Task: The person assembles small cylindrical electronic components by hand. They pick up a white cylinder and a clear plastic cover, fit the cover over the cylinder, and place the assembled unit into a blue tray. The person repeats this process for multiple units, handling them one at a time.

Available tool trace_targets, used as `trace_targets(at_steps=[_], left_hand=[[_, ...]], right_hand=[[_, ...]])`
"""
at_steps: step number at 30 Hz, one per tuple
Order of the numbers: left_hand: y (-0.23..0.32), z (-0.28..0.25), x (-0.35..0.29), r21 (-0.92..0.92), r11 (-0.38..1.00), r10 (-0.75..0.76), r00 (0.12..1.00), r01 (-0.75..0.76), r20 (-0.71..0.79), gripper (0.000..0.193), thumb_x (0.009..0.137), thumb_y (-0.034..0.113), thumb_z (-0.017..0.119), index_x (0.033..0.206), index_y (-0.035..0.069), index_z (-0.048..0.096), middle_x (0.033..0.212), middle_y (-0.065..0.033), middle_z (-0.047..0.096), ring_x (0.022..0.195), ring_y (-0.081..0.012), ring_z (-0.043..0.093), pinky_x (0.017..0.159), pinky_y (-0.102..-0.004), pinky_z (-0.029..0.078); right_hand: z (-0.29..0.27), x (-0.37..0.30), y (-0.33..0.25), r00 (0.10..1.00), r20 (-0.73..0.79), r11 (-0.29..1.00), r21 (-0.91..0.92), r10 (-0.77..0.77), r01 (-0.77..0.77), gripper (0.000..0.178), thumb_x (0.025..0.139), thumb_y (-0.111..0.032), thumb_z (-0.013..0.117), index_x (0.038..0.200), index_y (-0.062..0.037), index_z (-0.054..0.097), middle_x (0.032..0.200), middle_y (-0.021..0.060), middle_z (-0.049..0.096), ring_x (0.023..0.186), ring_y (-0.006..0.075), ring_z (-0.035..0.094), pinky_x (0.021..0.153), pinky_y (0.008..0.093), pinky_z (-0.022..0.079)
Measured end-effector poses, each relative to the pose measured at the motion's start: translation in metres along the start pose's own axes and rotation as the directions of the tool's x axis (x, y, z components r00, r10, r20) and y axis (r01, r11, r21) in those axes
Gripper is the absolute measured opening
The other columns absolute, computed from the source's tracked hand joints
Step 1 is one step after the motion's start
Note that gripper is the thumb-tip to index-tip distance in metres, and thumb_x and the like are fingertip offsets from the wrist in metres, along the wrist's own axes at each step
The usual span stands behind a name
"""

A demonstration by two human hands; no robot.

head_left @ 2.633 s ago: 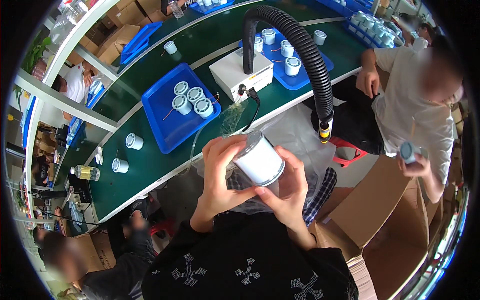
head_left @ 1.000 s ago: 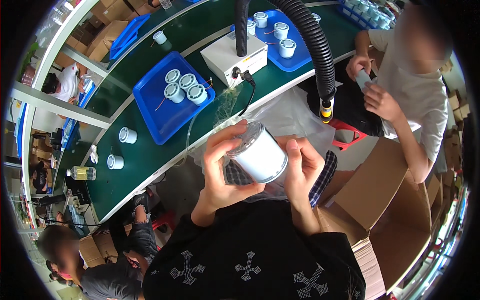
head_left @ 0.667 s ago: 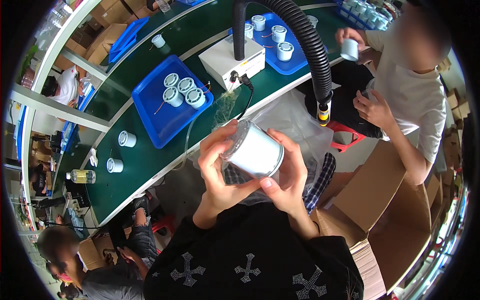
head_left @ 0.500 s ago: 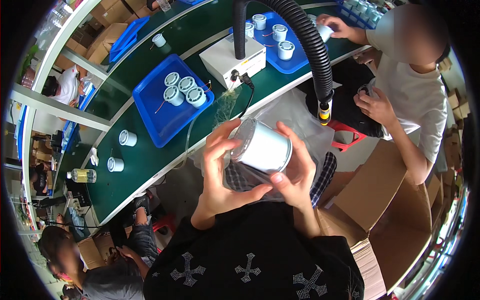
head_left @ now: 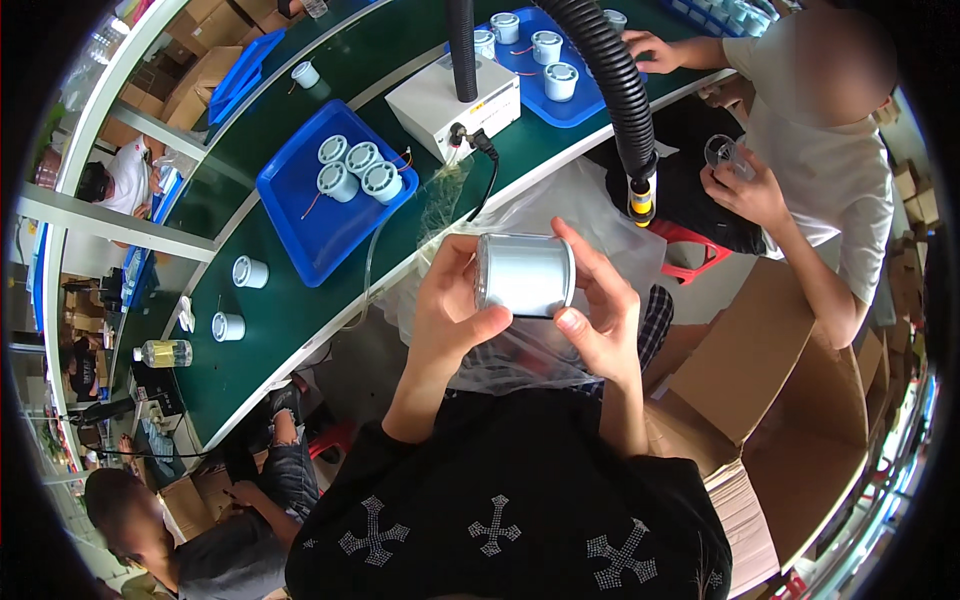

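Between my two hands, in front of my chest, I hold a white cylinder (head_left: pixel 527 275) on its side. A clear plastic cap seems to cover its left end. My left hand (head_left: pixel 445 310) is closed round that left end, its thumb along the lower edge. At the right end my right hand (head_left: pixel 607 315) grips with the thumb below and fingers above. Several similar white cylinders with thin wires stand in the blue tray (head_left: pixel 312 255) beyond my left hand. Two more, a white cylinder (head_left: pixel 250 272) and another white cylinder (head_left: pixel 228 326), lie on the green bench (head_left: pixel 270 330).
A black flexible hose (head_left: pixel 628 110) with a yellow-ringed nozzle hangs ahead right, beside a white box unit (head_left: pixel 455 105). Clear plastic sheeting (head_left: pixel 540 365) lies under my hands. An open carton (head_left: pixel 745 370) stands at right. A co-worker's hand (head_left: pixel 750 190) holds a clear cup-shaped piece.
The cylinder has turned from tilted to nearly level. My left hand's fingers have drawn in round its left end. The co-worker's far hand has let go of a white cylinder.
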State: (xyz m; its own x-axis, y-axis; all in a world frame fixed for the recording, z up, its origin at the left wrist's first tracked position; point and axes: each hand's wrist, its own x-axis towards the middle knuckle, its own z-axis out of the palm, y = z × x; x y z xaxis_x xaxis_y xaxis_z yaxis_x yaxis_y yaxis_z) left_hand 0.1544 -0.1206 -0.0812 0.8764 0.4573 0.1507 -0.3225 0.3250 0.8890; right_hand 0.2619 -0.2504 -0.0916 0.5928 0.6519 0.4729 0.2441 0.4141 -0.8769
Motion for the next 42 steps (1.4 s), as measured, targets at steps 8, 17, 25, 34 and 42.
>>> trace_targets(at_steps=[8,17,25,34,42], left_hand=[[0.0,0.002,-0.001,-0.048,0.992,-0.114,0.993,0.114,-0.007,0.059,0.064,0.014,0.076,0.111,0.001,0.043,0.104,-0.0067,0.051,0.093,-0.0124,0.05,0.077,-0.0255,0.042],[-0.006,0.001,0.003,-0.034,0.997,-0.07,0.997,0.069,-0.019,0.053,0.07,0.018,0.073,0.111,0.001,0.043,0.104,-0.0092,0.053,0.083,-0.013,0.052,0.056,-0.0243,0.046],[-0.011,0.002,0.007,-0.055,0.995,-0.078,0.997,0.079,0.029,0.049,0.072,0.018,0.07,0.11,0.003,0.042,0.11,-0.0178,0.054,0.093,-0.0189,0.052,0.078,-0.0359,0.051],[-0.006,0.006,0.008,0.005,0.998,-0.065,0.998,0.065,0.007,0.053,0.071,0.019,0.071,0.11,0.0,0.042,0.107,-0.0195,0.056,0.092,-0.0191,0.054,0.081,-0.0356,0.05],[-0.005,0.009,0.009,-0.035,0.996,-0.081,0.997,0.082,0.019,0.058,0.07,0.025,0.074,0.111,-0.001,0.042,0.106,-0.0199,0.057,0.092,-0.0176,0.054,0.08,-0.0358,0.051]], right_hand=[[-0.008,-0.004,0.007,1.0,-0.007,1.0,-0.008,0.009,-0.009,0.066,0.073,-0.025,0.069,0.128,0.0026,0.043,0.111,0.0167,0.058,0.08,0.0185,0.06,0.075,0.0305,0.047],[-0.013,-0.009,0.006,0.987,-0.156,0.999,0.011,0.035,-0.033,0.063,0.073,-0.023,0.066,0.125,0.0041,0.043,0.113,0.0157,0.054,0.092,0.0184,0.057,0.081,0.0318,0.045],[-0.004,-0.01,0.003,0.943,-0.245,0.84,0.54,0.226,-0.061,0.06,0.075,-0.053,0.044,0.105,-0.0013,0.044,0.104,0.0288,0.053,0.084,0.0223,0.056,0.07,0.0312,0.044],[0.002,-0.012,-0.021,0.918,-0.186,0.764,0.624,0.349,-0.164,0.059,0.077,-0.055,0.038,0.097,-0.0007,0.046,0.1,0.0429,0.05,0.055,0.0127,0.048,0.05,0.0215,0.038],[0.004,-0.019,-0.016,0.945,-0.21,0.851,0.513,0.25,-0.111,0.058,0.074,-0.054,0.039,0.096,0.0001,0.045,0.092,0.0353,0.056,0.059,0.0195,0.055,0.05,0.0238,0.04]])
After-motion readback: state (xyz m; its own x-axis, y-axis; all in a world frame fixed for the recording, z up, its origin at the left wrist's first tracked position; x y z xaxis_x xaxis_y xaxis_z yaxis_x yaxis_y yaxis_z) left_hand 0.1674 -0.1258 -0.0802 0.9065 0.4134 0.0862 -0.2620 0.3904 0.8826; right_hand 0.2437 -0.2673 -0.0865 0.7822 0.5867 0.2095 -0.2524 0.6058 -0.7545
